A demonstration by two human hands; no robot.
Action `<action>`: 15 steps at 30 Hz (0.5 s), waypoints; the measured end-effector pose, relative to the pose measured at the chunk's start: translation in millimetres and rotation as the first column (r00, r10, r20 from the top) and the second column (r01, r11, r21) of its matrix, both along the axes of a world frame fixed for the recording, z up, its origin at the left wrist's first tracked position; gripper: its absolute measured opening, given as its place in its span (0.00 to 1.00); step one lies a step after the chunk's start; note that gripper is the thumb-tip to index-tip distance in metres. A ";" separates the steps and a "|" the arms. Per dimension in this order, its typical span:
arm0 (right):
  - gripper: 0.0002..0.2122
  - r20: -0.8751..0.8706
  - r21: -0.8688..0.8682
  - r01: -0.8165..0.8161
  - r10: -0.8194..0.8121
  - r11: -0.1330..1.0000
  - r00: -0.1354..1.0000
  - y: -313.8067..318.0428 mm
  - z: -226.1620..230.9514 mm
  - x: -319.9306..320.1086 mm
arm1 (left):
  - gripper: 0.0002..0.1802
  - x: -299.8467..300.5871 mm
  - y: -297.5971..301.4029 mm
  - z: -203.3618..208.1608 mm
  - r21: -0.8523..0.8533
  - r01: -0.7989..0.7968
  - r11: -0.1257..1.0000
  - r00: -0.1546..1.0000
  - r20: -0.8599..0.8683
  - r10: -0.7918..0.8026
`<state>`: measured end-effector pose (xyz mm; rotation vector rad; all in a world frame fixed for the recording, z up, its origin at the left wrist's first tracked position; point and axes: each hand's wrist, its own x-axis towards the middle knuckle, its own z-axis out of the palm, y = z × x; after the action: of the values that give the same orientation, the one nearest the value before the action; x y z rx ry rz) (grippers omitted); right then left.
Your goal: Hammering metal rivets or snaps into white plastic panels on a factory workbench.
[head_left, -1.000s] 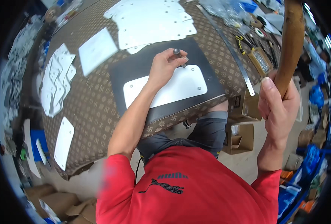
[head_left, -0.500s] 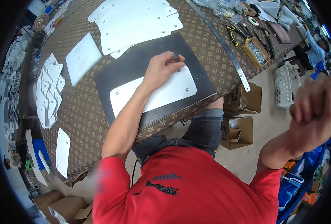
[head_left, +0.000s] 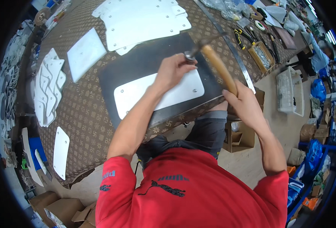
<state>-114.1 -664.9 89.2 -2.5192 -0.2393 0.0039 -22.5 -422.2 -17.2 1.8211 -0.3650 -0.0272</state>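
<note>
My left hand point(head_left: 172, 71) is closed round a short metal punch point(head_left: 190, 57), held upright over the far right corner of a white panel point(head_left: 164, 95). This panel has rounded corners and metal studs, and lies on a dark mat point(head_left: 137, 62). With my right hand point(head_left: 245, 103) I grip a hammer point(head_left: 221, 68) by its wooden handle. Its blurred head is at the top of the punch; whether they touch I cannot tell. My left forearm covers part of the panel, and my fingers hide the punch's lower end.
White studded panels point(head_left: 145, 22) are stacked beyond the mat, with more point(head_left: 48, 91) at left. A white block point(head_left: 85, 55), a single panel point(head_left: 61, 152) and a metal ruler point(head_left: 228, 41) lie around. Pliers point(head_left: 239, 38) and a box of small metal parts point(head_left: 262, 57) are at right.
My right hand has come down and left from its raised place at the far right, bringing the hammer head to the punch. My left hand stays at the panel's corner.
</note>
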 end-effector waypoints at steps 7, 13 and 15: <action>0.09 -0.039 0.341 0.193 -0.191 0.920 0.981 -0.3 46.4 -34.7 | 0.08 -3.0 6.1 11.3 -0.095 -0.022 0.995 0.998 -0.063 0.016; 0.09 -0.016 0.451 0.275 -0.300 0.849 0.954 -10.9 70.3 -56.1 | 0.08 -40.4 -4.5 21.2 -0.176 0.124 0.977 0.982 -0.118 -0.146; 0.08 0.024 0.466 0.277 -0.325 0.841 0.946 -8.1 83.3 -61.8 | 0.08 -45.4 -3.8 17.1 -0.164 0.136 0.977 0.977 -0.144 -0.160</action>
<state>-175.8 -673.0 172.5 -2.0575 0.1130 -0.2785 -68.0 -426.0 -0.1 1.6253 -0.3809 -0.2386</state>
